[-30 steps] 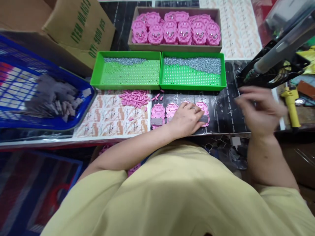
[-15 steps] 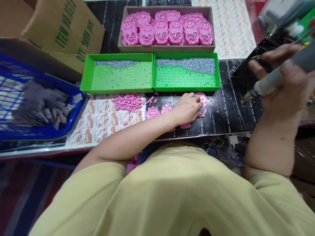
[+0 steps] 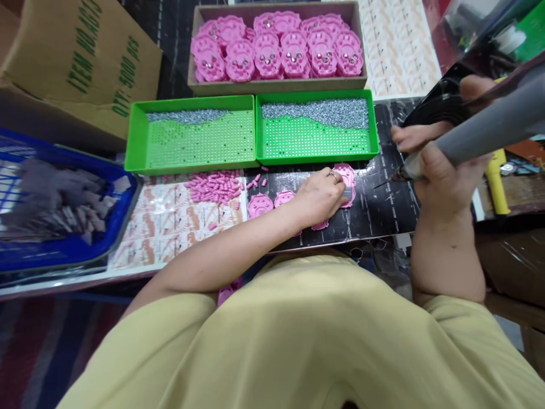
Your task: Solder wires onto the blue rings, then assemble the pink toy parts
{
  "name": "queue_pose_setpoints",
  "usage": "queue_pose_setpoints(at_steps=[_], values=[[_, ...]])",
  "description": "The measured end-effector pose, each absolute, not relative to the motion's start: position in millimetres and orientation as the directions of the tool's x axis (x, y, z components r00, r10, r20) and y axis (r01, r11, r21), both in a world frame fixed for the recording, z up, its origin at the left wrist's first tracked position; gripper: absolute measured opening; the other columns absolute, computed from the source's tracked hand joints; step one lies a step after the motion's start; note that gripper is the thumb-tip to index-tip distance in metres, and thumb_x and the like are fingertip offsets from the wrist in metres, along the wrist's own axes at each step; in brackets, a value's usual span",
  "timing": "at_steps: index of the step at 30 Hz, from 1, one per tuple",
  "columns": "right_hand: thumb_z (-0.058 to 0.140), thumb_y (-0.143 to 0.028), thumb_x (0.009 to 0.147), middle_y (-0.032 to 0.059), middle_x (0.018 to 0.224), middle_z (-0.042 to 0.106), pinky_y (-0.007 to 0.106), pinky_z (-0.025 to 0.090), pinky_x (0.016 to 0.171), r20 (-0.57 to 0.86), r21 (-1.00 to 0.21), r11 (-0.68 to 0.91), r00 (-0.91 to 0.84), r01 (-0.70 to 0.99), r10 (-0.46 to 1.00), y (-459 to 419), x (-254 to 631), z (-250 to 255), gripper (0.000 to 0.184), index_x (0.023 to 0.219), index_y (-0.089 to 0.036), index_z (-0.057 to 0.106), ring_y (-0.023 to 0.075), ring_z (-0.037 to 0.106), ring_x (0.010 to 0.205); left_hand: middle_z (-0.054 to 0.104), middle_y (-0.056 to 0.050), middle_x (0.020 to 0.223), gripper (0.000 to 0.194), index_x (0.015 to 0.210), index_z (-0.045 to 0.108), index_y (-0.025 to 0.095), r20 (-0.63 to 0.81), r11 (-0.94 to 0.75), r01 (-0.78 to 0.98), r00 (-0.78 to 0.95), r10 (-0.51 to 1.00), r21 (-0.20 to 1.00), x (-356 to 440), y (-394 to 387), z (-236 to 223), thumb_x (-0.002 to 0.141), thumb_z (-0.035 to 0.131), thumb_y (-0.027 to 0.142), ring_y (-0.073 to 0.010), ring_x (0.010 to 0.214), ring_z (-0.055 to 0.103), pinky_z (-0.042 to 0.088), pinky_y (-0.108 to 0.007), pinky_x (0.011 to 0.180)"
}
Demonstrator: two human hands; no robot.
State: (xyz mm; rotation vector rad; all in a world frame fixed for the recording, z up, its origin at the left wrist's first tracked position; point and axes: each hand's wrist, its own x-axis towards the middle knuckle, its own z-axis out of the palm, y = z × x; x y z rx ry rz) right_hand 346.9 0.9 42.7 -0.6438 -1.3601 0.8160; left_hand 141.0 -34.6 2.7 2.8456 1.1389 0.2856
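My left hand rests on a row of pink plastic parts lying on the black table mat, fingers curled over and pressing one with a grey piece. Two more pink parts of the row show to its left. My right hand is wrapped round a grey electric screwdriver whose tip points left and down toward the mat, right of the pink parts. Two green trays with small silver screws stand just behind.
A cardboard box of finished pink parts sits at the back. A pile of small pink pellets lies left of the row. A blue basket with grey pieces stands far left, a brown carton behind it, a yellow tool at the right.
My right hand went from open and empty near the table's right side to gripping the grey screwdriver and bringing its tip down toward the mat. My left hand stayed on the pink parts.
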Motion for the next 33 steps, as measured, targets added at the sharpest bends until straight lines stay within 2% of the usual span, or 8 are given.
queue_pose_setpoints(at_steps=[2, 3, 5, 8, 12, 19, 30, 33], values=[[0.084, -0.050, 0.070, -0.0051, 0.090, 0.076, 0.043, 0.064, 0.091, 0.559, -0.821, 0.546, -0.043, -0.164, 0.828, 2, 346, 39, 0.058, 0.120, -0.036, 0.058, 0.0200, 0.075, 0.095, 0.073, -0.014, 0.098, 0.030, 0.096, 0.072, 0.007, 0.167, -0.730, 0.678, 0.712, 0.682, 0.091, 143, -36, 2, 0.098, 0.057, 0.034, -0.0247, 0.092, 0.063, 0.048, -0.037, 0.087], [0.081, -0.050, 0.074, -0.0048, 0.091, 0.077, 0.041, 0.065, 0.085, 0.542, -0.832, 0.524, -0.068, -0.180, 0.838, 4, 345, 39, 0.053, 0.119, -0.036, 0.057, 0.0194, 0.076, 0.092, 0.073, -0.014, 0.097, 0.030, 0.095, 0.072, 0.007, 0.173, -0.732, 0.677, 0.714, 0.679, 0.077, 143, -37, 2, 0.098, 0.057, 0.033, -0.0249, 0.092, 0.063, 0.048, -0.037, 0.086], [0.078, -0.047, 0.076, -0.0085, 0.071, 0.073, 0.029, 0.063, 0.055, 0.488, -0.856, 0.469, -0.041, -0.215, 0.872, 11, 340, 44, 0.042, 0.109, -0.032, 0.058, 0.0154, 0.071, 0.059, 0.073, -0.014, 0.096, 0.030, 0.093, 0.072, 0.007, 0.183, -0.735, 0.676, 0.716, 0.674, 0.059, 145, -37, 2, 0.098, 0.057, 0.033, -0.0252, 0.091, 0.064, 0.049, -0.037, 0.084], [0.080, -0.046, 0.070, -0.0135, 0.044, 0.050, 0.020, 0.031, 0.024, 0.544, -0.773, 0.590, 0.235, -0.233, 0.805, 27, 324, 58, 0.035, 0.082, -0.025, 0.054, 0.0079, 0.038, 0.027, 0.072, -0.015, 0.095, 0.031, 0.093, 0.071, 0.007, 0.188, -0.734, 0.677, 0.714, 0.675, 0.062, 145, -37, 2, 0.098, 0.056, 0.033, -0.0252, 0.090, 0.063, 0.049, -0.037, 0.084], [0.082, -0.058, 0.070, -0.0125, 0.043, 0.044, 0.023, 0.027, 0.027, 0.643, -0.649, 0.757, 0.478, -0.075, 0.599, 53, 300, 59, 0.049, 0.075, -0.026, 0.045, 0.0074, 0.037, 0.029, 0.071, -0.015, 0.097, 0.031, 0.095, 0.071, 0.006, 0.187, -0.726, 0.681, 0.703, 0.686, 0.099, 144, -38, 2, 0.098, 0.056, 0.033, -0.0248, 0.092, 0.062, 0.048, -0.037, 0.086], [0.066, -0.075, 0.078, -0.0158, 0.050, 0.036, 0.026, 0.030, 0.036, 0.690, -0.716, 0.666, 0.362, 0.210, 0.627, 77, 294, 26, 0.061, 0.112, -0.031, 0.041, 0.0076, 0.033, 0.033, 0.071, -0.013, 0.094, 0.031, 0.094, 0.071, 0.008, 0.217, -0.718, 0.685, 0.687, 0.693, 0.126, 142, -38, 1, 0.097, 0.059, 0.037, -0.0247, 0.091, 0.061, 0.049, -0.036, 0.084], [0.066, -0.062, 0.086, -0.0148, 0.057, 0.035, 0.023, 0.031, 0.037, 0.683, -0.728, 0.668, 0.237, 0.153, 0.691, 89, 299, 8, 0.054, 0.120, -0.031, 0.037, 0.0057, 0.042, 0.036, 0.071, -0.013, 0.097, 0.026, 0.096, 0.072, 0.008, 0.219, -0.712, 0.686, 0.679, 0.700, 0.150, 141, -38, 1, 0.097, 0.058, 0.031, -0.0242, 0.092, 0.062, 0.049, -0.036, 0.085], [0.067, -0.064, 0.085, -0.0147, 0.056, 0.036, 0.023, 0.035, 0.038, 0.706, -0.695, 0.709, 0.304, 0.120, 0.640, 86, 300, 17, 0.053, 0.115, -0.032, 0.037, 0.0070, 0.045, 0.038, 0.072, -0.013, 0.097, 0.026, 0.095, 0.072, 0.008, 0.213, -0.715, 0.683, 0.684, 0.698, 0.148, 142, -37, 1, 0.096, 0.061, 0.031, -0.0245, 0.091, 0.063, 0.049, -0.036, 0.085]])
